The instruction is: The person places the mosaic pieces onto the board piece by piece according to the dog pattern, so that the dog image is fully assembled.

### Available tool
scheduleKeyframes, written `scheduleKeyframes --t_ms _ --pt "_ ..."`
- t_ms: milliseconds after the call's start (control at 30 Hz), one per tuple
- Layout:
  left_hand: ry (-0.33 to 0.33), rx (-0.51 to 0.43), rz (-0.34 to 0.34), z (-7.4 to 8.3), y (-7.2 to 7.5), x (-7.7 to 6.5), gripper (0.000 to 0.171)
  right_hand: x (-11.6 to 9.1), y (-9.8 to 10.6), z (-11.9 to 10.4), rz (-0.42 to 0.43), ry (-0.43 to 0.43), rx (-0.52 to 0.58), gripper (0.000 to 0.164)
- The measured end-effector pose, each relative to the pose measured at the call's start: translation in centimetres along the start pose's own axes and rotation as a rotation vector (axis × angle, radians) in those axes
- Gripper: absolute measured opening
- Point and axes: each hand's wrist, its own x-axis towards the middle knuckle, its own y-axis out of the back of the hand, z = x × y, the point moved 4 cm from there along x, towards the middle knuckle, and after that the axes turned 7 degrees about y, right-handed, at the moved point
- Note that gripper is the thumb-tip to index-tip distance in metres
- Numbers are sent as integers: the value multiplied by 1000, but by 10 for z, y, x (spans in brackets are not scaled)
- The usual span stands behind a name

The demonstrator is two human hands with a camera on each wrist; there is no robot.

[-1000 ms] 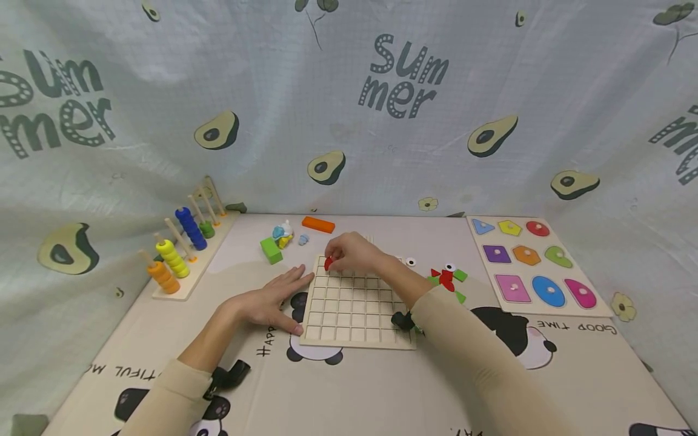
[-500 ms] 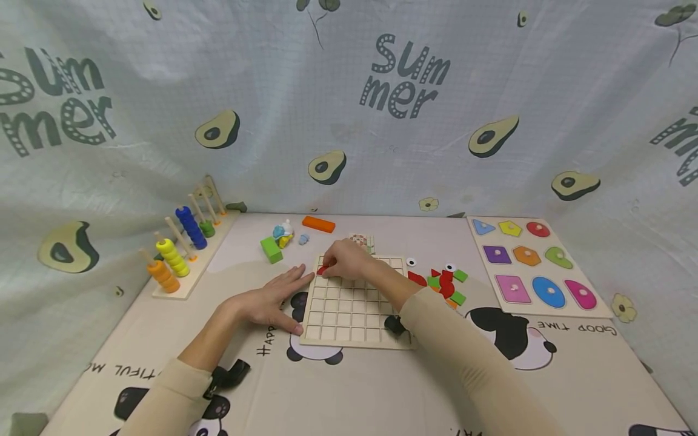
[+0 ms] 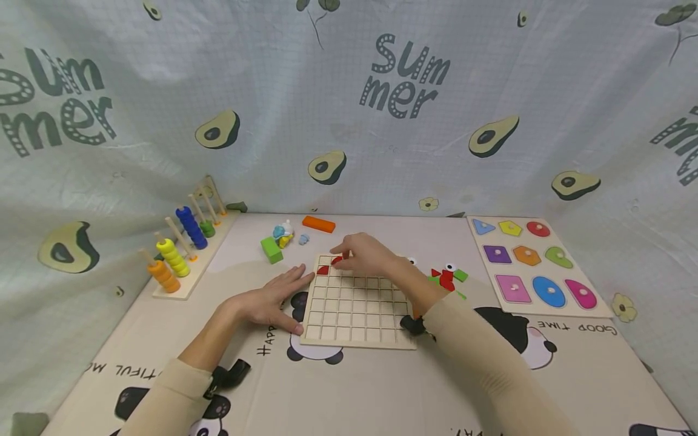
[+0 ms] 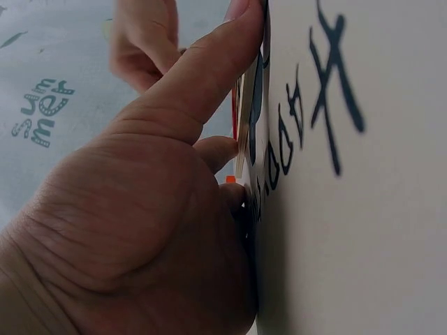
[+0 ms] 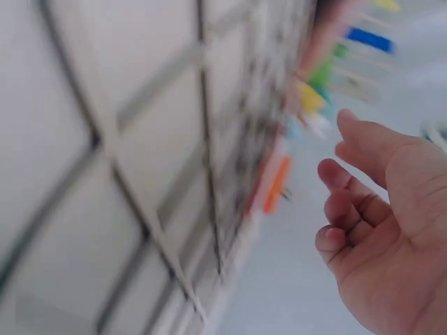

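1. Head view: left hand (image 3: 272,299) lies spread against the pale wooden grid board (image 3: 354,312), probably for keeping it steady.
2. Right hand (image 3: 362,254), half-bent, empty, hovers near two red round-edged pieces (image 3: 323,270) at the board's far-left corner.

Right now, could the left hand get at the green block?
Probably yes: the green block lies on the table just past the left hand, and nothing visible stands between them.
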Motion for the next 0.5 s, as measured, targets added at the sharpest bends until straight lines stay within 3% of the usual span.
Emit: scheduleKeyframes --t_ms 133,267,500 --pt "-1 5 1 1 1 0 112 -38 36 17 126 -40 112 34" --pt "19 10 2 1 0 0 113 -78 56 47 235 -120 163 32" --pt "37 13 5 3 -2 1 115 -114 48 91 194 -252 158 33"
